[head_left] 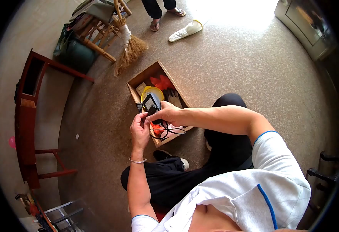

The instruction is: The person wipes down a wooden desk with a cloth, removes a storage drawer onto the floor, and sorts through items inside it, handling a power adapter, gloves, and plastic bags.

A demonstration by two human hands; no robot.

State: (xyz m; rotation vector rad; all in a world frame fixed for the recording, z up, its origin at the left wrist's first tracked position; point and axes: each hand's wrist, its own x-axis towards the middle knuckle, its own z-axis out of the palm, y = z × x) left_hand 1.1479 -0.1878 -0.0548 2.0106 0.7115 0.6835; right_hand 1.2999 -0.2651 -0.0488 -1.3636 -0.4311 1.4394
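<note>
Both hands are over a wooden drawer-like box (179,87) on the floor. My right hand (170,113) grips a black power adapter (152,103) with a pale label. My left hand (140,129), a bracelet on its wrist, pinches the cord just below a black plug (139,107) that points up. Loops of black cable (173,130) hang below the right hand. Inside the box lie a yellow-rimmed round container (156,92), a red plastic piece (161,82), dark gloves (173,97) and orange and pale items near the front.
A straw broom (130,48) leans by a bamboo chair (96,40) at the upper left. A red wooden table (26,127) stands on its side at the left. A pale bag (186,31) lies near another person's feet (155,25). My bent legs are close to the box.
</note>
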